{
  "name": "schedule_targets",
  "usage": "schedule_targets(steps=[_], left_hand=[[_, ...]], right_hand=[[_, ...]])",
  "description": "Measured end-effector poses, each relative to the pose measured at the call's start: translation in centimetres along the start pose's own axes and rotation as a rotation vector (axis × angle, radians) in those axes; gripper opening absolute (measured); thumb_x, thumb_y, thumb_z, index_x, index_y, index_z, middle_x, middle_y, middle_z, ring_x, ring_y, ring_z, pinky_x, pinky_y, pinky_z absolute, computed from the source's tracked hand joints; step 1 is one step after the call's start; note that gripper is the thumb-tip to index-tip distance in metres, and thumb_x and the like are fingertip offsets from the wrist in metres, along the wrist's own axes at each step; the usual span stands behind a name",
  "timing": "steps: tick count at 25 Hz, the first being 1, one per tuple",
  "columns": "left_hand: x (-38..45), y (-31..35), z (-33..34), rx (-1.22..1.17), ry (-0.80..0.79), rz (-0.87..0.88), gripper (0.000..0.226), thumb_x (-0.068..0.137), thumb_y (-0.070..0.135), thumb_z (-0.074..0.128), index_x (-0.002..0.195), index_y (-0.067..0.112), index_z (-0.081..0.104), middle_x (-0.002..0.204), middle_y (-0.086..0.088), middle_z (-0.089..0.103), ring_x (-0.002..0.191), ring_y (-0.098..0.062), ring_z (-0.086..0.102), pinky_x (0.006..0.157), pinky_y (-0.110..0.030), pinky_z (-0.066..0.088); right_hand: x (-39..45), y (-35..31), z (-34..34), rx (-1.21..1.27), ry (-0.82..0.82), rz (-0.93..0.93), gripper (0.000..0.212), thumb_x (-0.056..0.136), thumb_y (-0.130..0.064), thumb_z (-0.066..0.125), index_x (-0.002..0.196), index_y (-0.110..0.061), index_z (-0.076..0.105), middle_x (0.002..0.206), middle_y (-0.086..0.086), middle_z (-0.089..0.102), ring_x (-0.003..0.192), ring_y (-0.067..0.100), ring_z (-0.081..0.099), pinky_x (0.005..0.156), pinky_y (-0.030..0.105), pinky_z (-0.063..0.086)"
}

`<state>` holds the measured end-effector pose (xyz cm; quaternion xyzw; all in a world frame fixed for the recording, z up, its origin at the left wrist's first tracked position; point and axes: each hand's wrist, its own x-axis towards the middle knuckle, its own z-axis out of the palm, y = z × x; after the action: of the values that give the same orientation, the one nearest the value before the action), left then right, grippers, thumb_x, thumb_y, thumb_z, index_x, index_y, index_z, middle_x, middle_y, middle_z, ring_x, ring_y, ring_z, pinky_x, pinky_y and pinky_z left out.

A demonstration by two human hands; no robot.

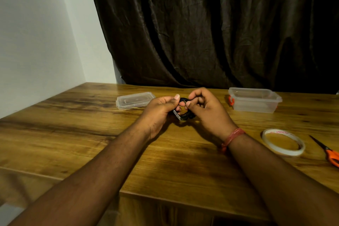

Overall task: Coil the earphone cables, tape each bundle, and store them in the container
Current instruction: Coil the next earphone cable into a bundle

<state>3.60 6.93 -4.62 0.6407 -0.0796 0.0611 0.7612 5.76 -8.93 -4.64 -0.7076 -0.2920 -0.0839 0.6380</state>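
A black coiled earphone cable (184, 113) hangs between both hands above the middle of the wooden table (91, 134). My left hand (159, 112) grips the coil's left side, thumb up, and a clear strip of tape shows at its lower edge. My right hand (205, 110) pinches the top of the coil with curled fingers. A clear plastic container (254, 100) with an orange latch stands open at the back right. Its clear lid (134, 100) lies flat at the back left. A roll of clear tape (283, 141) lies to the right of my right wrist.
Orange-handled scissors (328, 152) lie at the right edge, beside the tape roll. A dark curtain (211, 27) hangs behind the table and a white wall (36, 42) borders its left side. The table's front edge runs near the bottom of the view.
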Motion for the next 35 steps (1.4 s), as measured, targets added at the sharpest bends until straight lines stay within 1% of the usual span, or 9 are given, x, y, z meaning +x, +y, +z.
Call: schedule_targets(steps=[2, 4, 9, 12, 15, 19, 25, 30, 35], left_hand=[[-0.07, -0.20, -0.07, 0.066, 0.006, 0.028, 0.027, 0.094, 0.031, 0.062, 0.087, 0.005, 0.067, 0.084, -0.017, 0.065, 0.080, -0.030, 0.061, 0.080, -0.045, 0.052], [-0.08, -0.28, -0.19, 0.117, 0.023, 0.047, 0.019, 0.092, 0.032, 0.064, 0.087, 0.013, 0.068, 0.084, -0.014, 0.064, 0.084, -0.032, 0.059, 0.081, -0.051, 0.050], [-0.33, -0.02, 0.26, 0.024, 0.048, 0.027, 0.008, 0.097, 0.016, 0.058, 0.098, 0.009, 0.062, 0.072, -0.004, 0.062, 0.068, -0.015, 0.063, 0.063, -0.034, 0.053], [-0.42, 0.19, 0.15, -0.028, 0.054, 0.017, 0.008, 0.097, 0.015, 0.057, 0.097, 0.008, 0.061, 0.075, -0.006, 0.064, 0.072, -0.015, 0.066, 0.072, -0.034, 0.057], [-0.15, 0.38, -0.31, -0.108, 0.046, -0.034, 0.017, 0.102, 0.018, 0.048, 0.100, 0.008, 0.062, 0.084, -0.010, 0.070, 0.082, -0.019, 0.071, 0.082, -0.037, 0.058], [-0.18, 0.49, -0.49, -0.124, 0.036, -0.085, 0.025, 0.105, 0.022, 0.040, 0.107, 0.005, 0.059, 0.092, -0.017, 0.074, 0.089, -0.028, 0.074, 0.081, -0.039, 0.059], [-0.42, 0.55, -0.36, 0.034, 0.011, -0.046, 0.022, 0.100, 0.024, 0.054, 0.108, 0.005, 0.062, 0.096, -0.013, 0.074, 0.089, -0.024, 0.073, 0.074, -0.035, 0.058], [-0.31, -0.05, 0.17, -0.007, 0.009, -0.005, 0.014, 0.091, 0.004, 0.063, 0.104, 0.001, 0.062, 0.084, -0.016, 0.069, 0.080, -0.027, 0.070, 0.076, -0.041, 0.056], [-0.29, -0.10, 0.19, -0.066, 0.018, 0.017, 0.008, 0.091, -0.004, 0.060, 0.095, 0.002, 0.058, 0.075, -0.015, 0.068, 0.072, -0.027, 0.069, 0.070, -0.038, 0.056]], right_hand=[[0.04, -0.08, 0.01, 0.022, 0.017, 0.025, 0.012, 0.095, -0.002, 0.058, 0.099, -0.013, 0.056, 0.082, 0.010, 0.065, 0.080, 0.019, 0.066, 0.076, 0.033, 0.054], [0.00, -0.06, 0.03, 0.002, 0.028, 0.046, 0.010, 0.095, -0.003, 0.058, 0.100, -0.012, 0.056, 0.084, 0.014, 0.063, 0.079, 0.018, 0.061, 0.075, 0.031, 0.051], [-0.11, 0.19, 0.07, 0.025, 0.048, 0.089, 0.011, 0.095, -0.003, 0.057, 0.098, -0.013, 0.057, 0.084, 0.012, 0.062, 0.079, 0.018, 0.061, 0.076, 0.033, 0.052], [-0.09, -0.06, 0.22, 0.024, 0.042, 0.089, 0.011, 0.095, -0.003, 0.057, 0.097, -0.014, 0.057, 0.083, 0.011, 0.063, 0.076, 0.016, 0.064, 0.072, 0.030, 0.054], [0.04, 0.10, 0.06, -0.005, 0.076, 0.087, 0.011, 0.095, -0.004, 0.057, 0.098, -0.014, 0.057, 0.084, 0.012, 0.066, 0.078, 0.020, 0.067, 0.074, 0.037, 0.056], [0.04, 0.22, -0.27, -0.026, 0.094, 0.088, 0.012, 0.096, -0.004, 0.058, 0.096, -0.016, 0.058, 0.085, 0.011, 0.068, 0.080, 0.020, 0.068, 0.079, 0.041, 0.057], [0.09, 0.39, -0.30, -0.081, 0.063, 0.093, 0.015, 0.095, -0.006, 0.059, 0.093, -0.021, 0.059, 0.082, 0.004, 0.067, 0.076, 0.019, 0.068, 0.076, 0.046, 0.058], [-0.11, 0.28, -0.34, -0.116, 0.012, 0.087, 0.011, 0.095, -0.007, 0.058, 0.096, -0.017, 0.060, 0.087, 0.011, 0.070, 0.079, 0.022, 0.070, 0.074, 0.045, 0.059], [-0.24, 0.34, -0.22, -0.105, -0.007, 0.076, 0.008, 0.095, -0.007, 0.060, 0.097, -0.015, 0.062, 0.083, 0.007, 0.069, 0.078, 0.020, 0.069, 0.071, 0.039, 0.059]])
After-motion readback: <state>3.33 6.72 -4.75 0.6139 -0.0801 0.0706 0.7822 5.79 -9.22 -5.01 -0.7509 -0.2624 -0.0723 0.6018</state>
